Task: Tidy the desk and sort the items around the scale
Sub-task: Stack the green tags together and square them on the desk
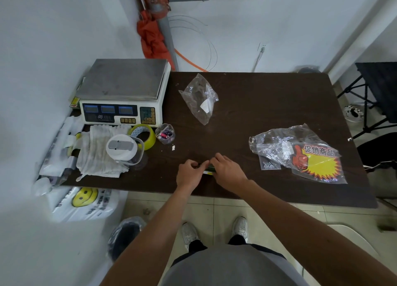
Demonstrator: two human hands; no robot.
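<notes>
Head view: a small flat green-and-yellow item (208,171) was pinched between both hands, left hand (189,174) and right hand (225,172), fingers closed at either end, long axis left-right

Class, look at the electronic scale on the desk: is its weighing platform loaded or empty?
Empty. The scale's steel platform shows only bare metal; the tape roll and cloth lie on the desk in front of it.
</notes>
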